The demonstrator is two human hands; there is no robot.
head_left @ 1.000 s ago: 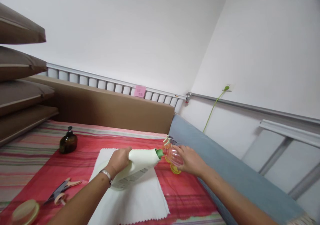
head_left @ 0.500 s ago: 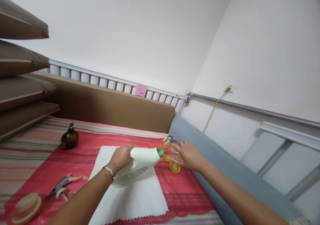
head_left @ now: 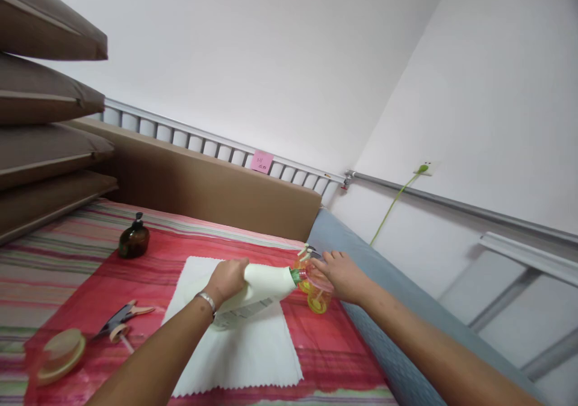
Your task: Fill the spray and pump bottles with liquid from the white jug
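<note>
A large white plastic jug (head_left: 270,283) is held in the lower middle of the frame by the left hand (head_left: 227,281), whose fingers are closed around its upper side. To the right of it, a small see-through pinkish bottle (head_left: 320,278) is gripped by the right hand (head_left: 342,276), partly curled over the body. The jug is already tipped over, and its green mouthpiece (head_left: 295,276) is set at the bottle's neck; whether they touch cannot be told. A pour seems to be in hand, but no stream or liquid level can be made out, so how much is done or left cannot be judged.

The jug's long axis is laid from lower left to right, slightly rising, with its mouth pointed right. The bottle's neck is pointed left towards it, the two axes being roughly in line. A white cloth with zigzag edges (head_left: 246,358) is spread beneath the jug, and a clear yellow rounded object (head_left: 318,302) is seen just below the bottle.
</note>
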